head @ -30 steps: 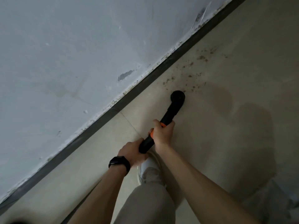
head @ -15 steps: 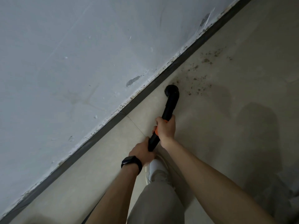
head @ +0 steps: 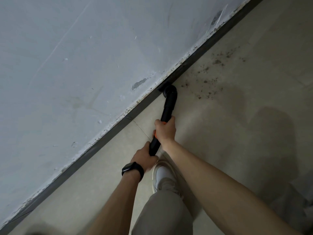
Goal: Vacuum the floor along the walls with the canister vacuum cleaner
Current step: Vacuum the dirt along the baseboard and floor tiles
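We have swung the nozzle (head: pixel 169 92) off the open floor (head: pixel 237 150) and in against the skirting (head: pixel 101 143), which it now touches; a second ago it stood apart from it. Both hands hold the wand (head: pixel 167 111): our right hand (head: pixel 165 131) is curled round it at the orange collar, our left hand (head: pixel 144 157) wrapped round the lower end. The dirt (head: pixel 208 78) lies just right of the nozzle, untouched, so we judge this edge barely begun. The canister is out of view.
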`<action>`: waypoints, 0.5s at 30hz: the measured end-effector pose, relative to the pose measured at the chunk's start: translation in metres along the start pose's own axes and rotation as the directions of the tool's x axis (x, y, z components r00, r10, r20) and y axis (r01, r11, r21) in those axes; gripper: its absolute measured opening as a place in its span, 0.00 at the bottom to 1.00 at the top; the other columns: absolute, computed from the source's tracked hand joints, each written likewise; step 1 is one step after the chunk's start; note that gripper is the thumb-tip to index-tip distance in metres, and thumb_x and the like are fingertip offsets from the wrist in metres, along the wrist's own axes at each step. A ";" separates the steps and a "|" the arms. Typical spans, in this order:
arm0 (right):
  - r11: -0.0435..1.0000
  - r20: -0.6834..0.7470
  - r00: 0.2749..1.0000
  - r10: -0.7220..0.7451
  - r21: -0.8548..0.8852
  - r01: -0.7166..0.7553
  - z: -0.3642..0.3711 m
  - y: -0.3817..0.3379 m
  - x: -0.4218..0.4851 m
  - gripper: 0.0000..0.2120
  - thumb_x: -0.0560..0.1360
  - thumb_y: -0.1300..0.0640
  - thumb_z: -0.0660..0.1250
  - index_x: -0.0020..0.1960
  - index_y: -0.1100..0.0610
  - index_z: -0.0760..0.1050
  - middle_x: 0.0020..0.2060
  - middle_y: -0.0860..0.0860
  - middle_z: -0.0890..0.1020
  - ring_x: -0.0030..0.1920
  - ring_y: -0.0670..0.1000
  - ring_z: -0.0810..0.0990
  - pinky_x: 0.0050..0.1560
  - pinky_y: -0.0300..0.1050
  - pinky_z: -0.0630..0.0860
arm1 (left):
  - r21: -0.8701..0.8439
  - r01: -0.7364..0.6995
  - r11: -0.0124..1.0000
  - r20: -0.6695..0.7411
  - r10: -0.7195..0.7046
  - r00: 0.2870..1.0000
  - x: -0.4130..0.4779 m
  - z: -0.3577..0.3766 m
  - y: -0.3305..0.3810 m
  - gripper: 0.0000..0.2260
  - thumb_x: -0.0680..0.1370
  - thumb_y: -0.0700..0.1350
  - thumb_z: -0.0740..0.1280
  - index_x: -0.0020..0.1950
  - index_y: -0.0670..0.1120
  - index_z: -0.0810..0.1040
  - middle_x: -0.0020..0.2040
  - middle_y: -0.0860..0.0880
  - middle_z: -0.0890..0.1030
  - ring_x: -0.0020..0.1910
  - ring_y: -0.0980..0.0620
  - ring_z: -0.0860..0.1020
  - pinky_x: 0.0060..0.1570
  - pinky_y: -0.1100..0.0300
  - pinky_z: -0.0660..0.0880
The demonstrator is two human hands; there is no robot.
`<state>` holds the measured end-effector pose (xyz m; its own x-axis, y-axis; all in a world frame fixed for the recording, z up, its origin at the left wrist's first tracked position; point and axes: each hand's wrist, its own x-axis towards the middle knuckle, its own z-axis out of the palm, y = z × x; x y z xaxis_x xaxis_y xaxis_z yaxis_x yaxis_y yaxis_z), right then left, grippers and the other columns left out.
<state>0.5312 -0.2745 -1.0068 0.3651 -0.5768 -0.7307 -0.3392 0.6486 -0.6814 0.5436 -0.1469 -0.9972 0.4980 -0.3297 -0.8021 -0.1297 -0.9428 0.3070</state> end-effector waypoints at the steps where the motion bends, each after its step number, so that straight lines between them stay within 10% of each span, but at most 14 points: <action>1: 1.000 0.003 1.000 0.008 -0.004 -0.008 0.005 0.004 -0.005 0.12 0.76 0.63 0.65 0.57 0.53 0.69 0.34 0.52 0.78 0.22 0.46 0.76 0.26 0.40 0.75 | 0.005 0.012 1.000 0.004 -0.012 1.000 -0.003 -0.002 -0.007 0.14 0.67 0.51 0.66 0.49 0.58 0.66 0.38 0.49 0.79 0.34 0.48 0.78 0.30 0.57 0.72; 9: 0.994 0.082 0.991 0.108 0.008 -0.109 0.025 0.025 -0.032 0.15 0.78 0.62 0.64 0.64 0.55 0.67 0.41 0.54 0.79 0.24 0.47 0.78 0.28 0.40 0.76 | 0.123 0.088 0.989 0.024 -0.091 0.996 -0.028 -0.020 -0.035 0.15 0.66 0.52 0.65 0.51 0.59 0.67 0.39 0.48 0.79 0.36 0.47 0.79 0.36 0.53 0.76; 15: 0.954 -0.121 0.978 0.170 0.269 -0.133 -0.023 0.008 -0.025 0.18 0.78 0.63 0.65 0.66 0.54 0.66 0.45 0.57 0.80 0.27 0.48 0.79 0.33 0.41 0.79 | 0.369 -0.094 0.925 0.057 0.079 0.995 -0.025 -0.030 0.016 0.13 0.67 0.54 0.65 0.50 0.59 0.68 0.38 0.52 0.78 0.36 0.50 0.78 0.35 0.57 0.75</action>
<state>0.4996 -0.2665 -0.9945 0.1947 -0.5135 -0.8357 -0.1389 0.8290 -0.5417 0.5550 -0.1519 -0.9570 0.4362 -0.4052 -0.8035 -0.4833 -0.8587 0.1707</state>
